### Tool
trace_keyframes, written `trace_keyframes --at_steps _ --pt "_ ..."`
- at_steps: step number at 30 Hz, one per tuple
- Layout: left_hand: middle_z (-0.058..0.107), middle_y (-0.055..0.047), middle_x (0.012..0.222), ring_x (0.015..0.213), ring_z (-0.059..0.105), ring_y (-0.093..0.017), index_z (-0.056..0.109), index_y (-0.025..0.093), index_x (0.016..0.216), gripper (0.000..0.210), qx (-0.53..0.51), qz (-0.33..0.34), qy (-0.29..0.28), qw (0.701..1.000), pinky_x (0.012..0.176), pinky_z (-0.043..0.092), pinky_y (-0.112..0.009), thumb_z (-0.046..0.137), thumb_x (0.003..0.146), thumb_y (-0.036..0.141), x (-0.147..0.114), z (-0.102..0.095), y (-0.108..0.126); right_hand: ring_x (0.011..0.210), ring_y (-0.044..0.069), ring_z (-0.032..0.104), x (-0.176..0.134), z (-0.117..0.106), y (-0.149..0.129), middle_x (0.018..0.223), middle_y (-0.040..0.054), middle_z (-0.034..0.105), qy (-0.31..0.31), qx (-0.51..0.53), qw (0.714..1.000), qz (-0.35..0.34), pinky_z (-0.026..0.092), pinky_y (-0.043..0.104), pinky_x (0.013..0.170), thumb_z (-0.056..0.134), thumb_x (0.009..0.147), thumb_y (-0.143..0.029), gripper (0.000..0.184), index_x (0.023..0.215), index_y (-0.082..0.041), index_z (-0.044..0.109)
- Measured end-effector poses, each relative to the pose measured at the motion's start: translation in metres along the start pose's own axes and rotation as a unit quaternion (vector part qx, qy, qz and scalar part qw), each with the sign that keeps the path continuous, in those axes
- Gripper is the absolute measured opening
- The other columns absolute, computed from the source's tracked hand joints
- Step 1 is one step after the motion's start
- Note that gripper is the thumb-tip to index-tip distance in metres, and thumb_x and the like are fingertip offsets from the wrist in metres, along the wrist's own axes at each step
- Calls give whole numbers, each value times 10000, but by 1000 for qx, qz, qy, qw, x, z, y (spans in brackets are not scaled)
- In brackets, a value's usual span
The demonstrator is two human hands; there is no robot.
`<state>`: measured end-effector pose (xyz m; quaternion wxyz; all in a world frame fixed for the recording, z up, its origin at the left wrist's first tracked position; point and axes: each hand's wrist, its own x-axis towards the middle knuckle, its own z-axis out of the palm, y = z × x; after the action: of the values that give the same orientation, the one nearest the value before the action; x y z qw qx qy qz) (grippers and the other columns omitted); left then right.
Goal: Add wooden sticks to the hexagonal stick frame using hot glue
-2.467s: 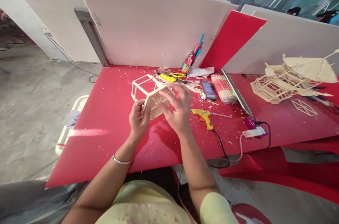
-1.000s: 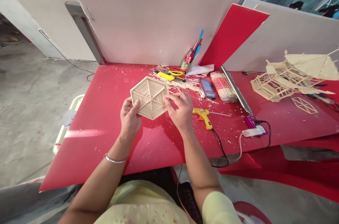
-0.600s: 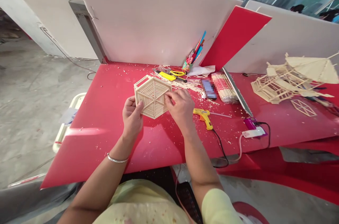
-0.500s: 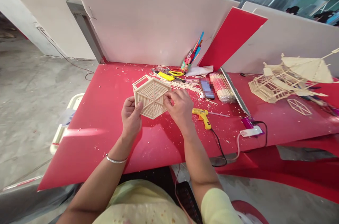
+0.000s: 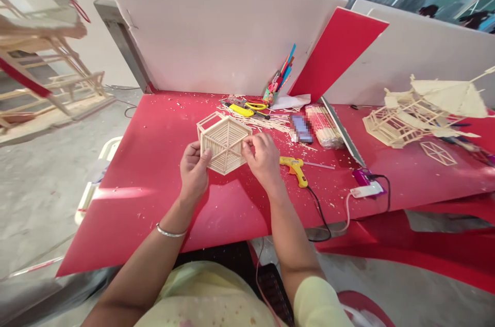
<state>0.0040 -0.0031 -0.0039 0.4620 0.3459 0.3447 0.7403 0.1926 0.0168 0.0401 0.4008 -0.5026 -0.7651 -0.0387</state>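
A hexagonal frame of thin wooden sticks (image 5: 226, 145) is held up over the red table, its face of slats and crossing spokes tilted toward me. My left hand (image 5: 194, 167) grips its left edge, thumb on the front and fingers behind. At the right corner, my right hand (image 5: 262, 157) is pinched against the frame; whether a small stick is also between those fingertips cannot be made out. A yellow glue gun (image 5: 297, 169) with a clear glue stick in its back lies on the table right of my right hand.
Loose sticks (image 5: 270, 123), yellow-handled scissors (image 5: 256, 106), a pen cup (image 5: 269, 96), a phone (image 5: 302, 128) and a bundle of sticks (image 5: 325, 128) lie behind. A power strip (image 5: 365, 190) sits right. Stick models stand at right (image 5: 398, 123) and far left (image 5: 50, 79).
A large wooden stick model has come into view at the far left, blurred. The hexagonal frame and both hands have shifted slightly right, with the grip unchanged.
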Motion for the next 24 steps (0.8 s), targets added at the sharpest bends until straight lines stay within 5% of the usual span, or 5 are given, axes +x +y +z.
trace_keyframes --at_steps 3,7,10,14,24 --pt "705 -32 926 791 676 -133 689 197 1019 335 -8 2 5 1000 760 570 -272 871 804 379 2 -1 -1 972 217 615 -2 -2 0 980 63 684 17 55 998 16 497 348 803 538 1051 -344 200 1002 -241 702" --pt "690 -25 927 796 673 -138 674 201 992 352 -28 -2 14 999 763 570 -288 883 786 395 5 -2 -1 939 196 646 -6 2 3 1060 78 690 92 179 972 124 537 316 725 687 950 -501 296 1091 -241 692" --pt "690 -26 922 784 668 -137 672 202 990 369 -34 -10 5 999 743 564 -284 893 773 402 6 -2 -2 936 194 678 -7 9 6 1073 78 730 43 274 941 194 561 319 763 799 829 -554 461 1132 -229 674" --pt "694 -22 905 760 653 -124 688 205 996 343 -27 -5 -15 1000 720 550 -258 889 785 386 2 0 -2 838 176 696 -6 14 7 974 53 762 10 366 892 264 561 311 740 794 810 -579 443 1045 -222 676" --pt "734 -32 918 794 679 -130 697 205 1010 288 41 18 -35 998 744 543 -239 855 831 367 2 -6 -16 817 163 682 -9 25 13 913 19 737 68 431 852 290 564 305 761 848 746 -528 429 974 -222 651"
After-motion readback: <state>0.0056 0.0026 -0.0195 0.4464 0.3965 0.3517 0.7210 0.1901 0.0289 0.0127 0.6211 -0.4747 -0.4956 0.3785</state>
